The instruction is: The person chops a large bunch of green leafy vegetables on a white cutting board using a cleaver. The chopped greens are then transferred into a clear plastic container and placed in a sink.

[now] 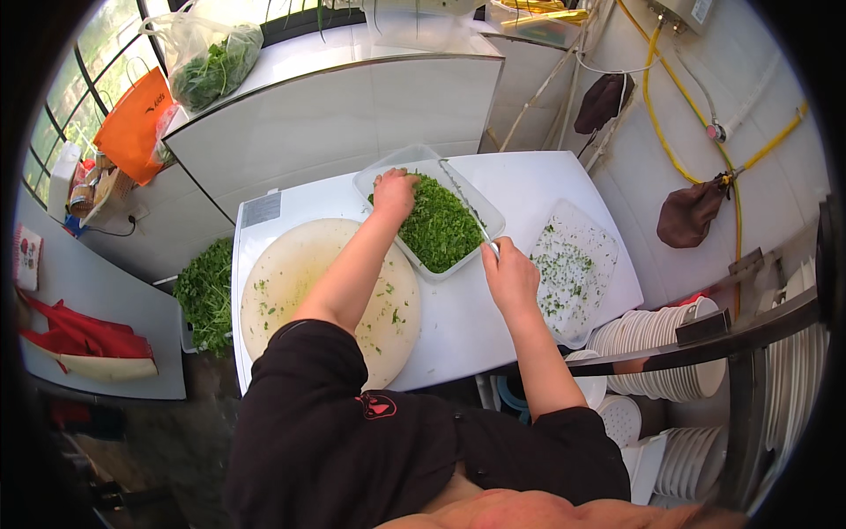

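Note:
My right hand (511,274) grips the handle of a kitchen knife (488,239). Its blade, seen nearly edge-on, reaches up over the right side of a translucent plastic container (436,272). Chopped green herbs (441,228) fill much of that container. At its far left side my left hand (394,193) rests on the herbs with bent fingers; whether it pinches any is hidden. Under my left forearm lies a round cutting board (324,254), with green scraps scattered over it.
A translucent plastic lid (572,271) strewn with herb bits lies right on the white table (456,317). Stacked white plates (654,350) stand on a rack at right. Uncut greens (208,291) sit low at left. A bag of greens (215,66) rests on the ledge (317,59).

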Action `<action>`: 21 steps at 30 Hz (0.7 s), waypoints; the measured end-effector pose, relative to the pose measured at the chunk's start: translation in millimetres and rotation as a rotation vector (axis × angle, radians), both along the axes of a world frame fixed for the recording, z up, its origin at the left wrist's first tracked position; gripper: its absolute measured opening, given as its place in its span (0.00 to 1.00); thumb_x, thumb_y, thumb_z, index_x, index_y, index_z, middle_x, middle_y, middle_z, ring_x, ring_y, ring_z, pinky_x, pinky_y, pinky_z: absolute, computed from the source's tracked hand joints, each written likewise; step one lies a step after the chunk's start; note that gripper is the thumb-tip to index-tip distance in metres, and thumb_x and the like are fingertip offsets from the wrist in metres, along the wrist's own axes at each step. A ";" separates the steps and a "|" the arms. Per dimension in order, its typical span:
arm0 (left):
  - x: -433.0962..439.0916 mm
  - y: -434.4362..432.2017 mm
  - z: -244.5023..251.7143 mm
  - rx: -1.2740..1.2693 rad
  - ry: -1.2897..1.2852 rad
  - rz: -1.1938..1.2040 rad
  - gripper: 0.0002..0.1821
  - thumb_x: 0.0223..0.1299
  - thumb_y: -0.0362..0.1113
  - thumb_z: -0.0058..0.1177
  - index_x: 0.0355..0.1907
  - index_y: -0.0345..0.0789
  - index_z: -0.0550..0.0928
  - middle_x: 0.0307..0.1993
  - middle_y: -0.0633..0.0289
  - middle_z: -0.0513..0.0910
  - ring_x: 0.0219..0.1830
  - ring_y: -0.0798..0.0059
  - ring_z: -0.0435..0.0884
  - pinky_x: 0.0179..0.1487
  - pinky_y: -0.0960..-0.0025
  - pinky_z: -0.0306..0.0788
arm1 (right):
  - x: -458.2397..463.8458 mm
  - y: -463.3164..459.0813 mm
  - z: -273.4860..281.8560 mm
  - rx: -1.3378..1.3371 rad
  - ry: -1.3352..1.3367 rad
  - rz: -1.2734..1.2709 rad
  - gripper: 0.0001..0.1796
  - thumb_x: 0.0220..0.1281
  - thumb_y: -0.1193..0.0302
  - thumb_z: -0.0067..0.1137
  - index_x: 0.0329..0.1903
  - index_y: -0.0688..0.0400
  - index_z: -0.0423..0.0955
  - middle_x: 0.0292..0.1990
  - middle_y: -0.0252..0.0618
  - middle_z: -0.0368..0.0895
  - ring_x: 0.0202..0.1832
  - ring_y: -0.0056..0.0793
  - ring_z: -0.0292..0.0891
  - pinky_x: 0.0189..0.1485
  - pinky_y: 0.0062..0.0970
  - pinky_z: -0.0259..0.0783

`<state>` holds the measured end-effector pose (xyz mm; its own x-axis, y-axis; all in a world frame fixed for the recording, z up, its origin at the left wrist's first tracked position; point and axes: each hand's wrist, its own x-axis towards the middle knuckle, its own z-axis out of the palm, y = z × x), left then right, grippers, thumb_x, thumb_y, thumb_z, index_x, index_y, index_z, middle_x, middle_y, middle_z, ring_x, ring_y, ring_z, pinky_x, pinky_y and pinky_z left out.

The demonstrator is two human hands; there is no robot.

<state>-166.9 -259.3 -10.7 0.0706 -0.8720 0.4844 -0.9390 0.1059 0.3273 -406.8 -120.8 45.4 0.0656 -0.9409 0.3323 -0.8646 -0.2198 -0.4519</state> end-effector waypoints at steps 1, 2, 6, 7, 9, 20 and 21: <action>5.4 -2.6 4.6 -0.038 0.200 -0.007 0.07 0.56 0.40 0.59 0.34 0.44 0.88 0.42 0.62 0.86 0.52 0.59 0.79 0.58 0.56 0.68 | 0.5 1.9 0.6 -0.028 0.059 -0.017 0.14 0.66 0.59 0.54 0.38 0.59 0.74 0.27 0.44 0.80 0.31 0.44 0.79 0.31 0.38 0.72; 12.1 -3.1 7.5 0.017 0.418 0.004 0.08 0.57 0.41 0.58 0.36 0.44 0.88 0.42 0.62 0.86 0.49 0.58 0.81 0.55 0.57 0.71 | 0.9 4.6 2.1 -0.068 0.080 0.003 0.14 0.65 0.60 0.55 0.38 0.58 0.74 0.28 0.43 0.80 0.31 0.44 0.79 0.31 0.38 0.73; 51.6 4.5 18.0 0.092 1.310 -0.098 0.12 0.68 0.42 0.50 0.43 0.36 0.79 0.40 0.58 0.85 0.39 0.66 0.83 0.45 0.65 0.76 | 5.2 23.2 14.0 -0.186 0.096 0.048 0.11 0.62 0.61 0.58 0.37 0.56 0.74 0.31 0.40 0.81 0.31 0.42 0.79 0.31 0.38 0.73; 61.3 16.0 17.5 0.103 1.601 -0.127 0.13 0.69 0.42 0.48 0.43 0.34 0.77 0.39 0.57 0.85 0.39 0.68 0.83 0.45 0.66 0.76 | 8.3 31.1 16.9 -0.177 0.069 0.054 0.11 0.62 0.62 0.59 0.37 0.56 0.74 0.31 0.40 0.81 0.31 0.42 0.79 0.31 0.38 0.73; 92.6 47.6 20.8 0.057 1.665 -0.200 0.14 0.73 0.43 0.43 0.37 0.34 0.73 0.38 0.53 0.84 0.38 0.69 0.83 0.47 0.68 0.76 | 17.4 47.0 19.9 -0.117 -0.053 0.154 0.11 0.63 0.62 0.58 0.38 0.56 0.74 0.28 0.39 0.81 0.29 0.42 0.79 0.31 0.37 0.73; 123.4 310.0 -37.8 0.217 0.329 -0.317 0.10 0.61 0.37 0.54 0.29 0.33 0.75 0.31 0.54 0.79 0.39 0.59 0.79 0.46 0.63 0.73 | 113.8 104.3 -70.5 0.046 0.197 0.252 0.14 0.67 0.61 0.53 0.39 0.60 0.69 0.29 0.47 0.80 0.29 0.47 0.79 0.31 0.41 0.75; 114.7 324.8 -43.5 0.302 0.181 -0.454 0.10 0.60 0.40 0.55 0.32 0.34 0.76 0.33 0.54 0.79 0.43 0.53 0.78 0.50 0.60 0.73 | 115.5 105.4 -75.2 0.039 0.242 0.210 0.14 0.68 0.61 0.52 0.39 0.60 0.68 0.29 0.47 0.80 0.29 0.48 0.79 0.31 0.42 0.76</action>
<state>-52.2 65.5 -54.2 -0.2844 -0.9322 0.2240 -0.7474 0.3619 0.5571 -291.3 -15.3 -29.8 0.3326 -0.9101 0.2471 -0.8855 -0.3916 -0.2502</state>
